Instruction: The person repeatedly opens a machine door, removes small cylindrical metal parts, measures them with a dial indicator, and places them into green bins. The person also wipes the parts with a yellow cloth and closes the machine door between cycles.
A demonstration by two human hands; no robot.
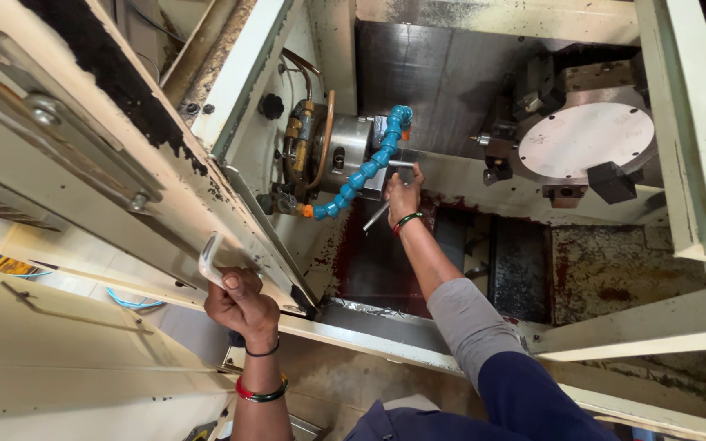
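While the cream-painted lathe enclosure [700,147] fills the view, chipped and rust-stained, its sliding door [83,147] stands at left. Round pale turret disc [586,139] sits upper right; steel chuck [345,151] at centre, segmented blue coolant hose [369,163] curving across it. Right arm stretched deep inside, grey sleeve; right hand [403,196] closed around a slim metal rod [376,216] just beside the chuck. Left hand [243,306] bent upward, fingers clamped on the flat metal door handle [210,260].

Left hand [243,306], lower centre-left of frame: bare forearm, thin black band [263,351] at wrist, red-and-green bangle [260,394] below it. Right hand [403,196], centre: green-and-red bangle [408,220], grey sleeve [467,318], dark blue sleeve [533,400] over it.
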